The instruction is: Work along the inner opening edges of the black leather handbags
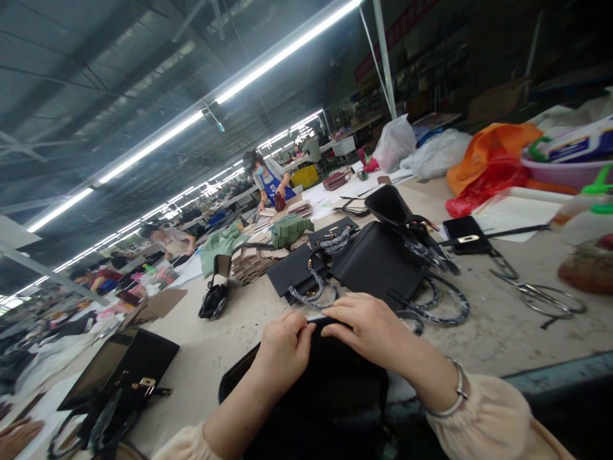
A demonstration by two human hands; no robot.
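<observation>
The black bag point(330, 390) is at six o'clock in the view, by the near edge of the surface point(191, 358). The left hand point(286, 345) pinches its top edge. The right hand point(366, 326) grips the same edge, just beside the left. From the hands, a big flat black bag point(368, 262) lies at one o'clock, scissors point(541, 295) at three, and an open boxy bag point(127, 364) at nine.
</observation>
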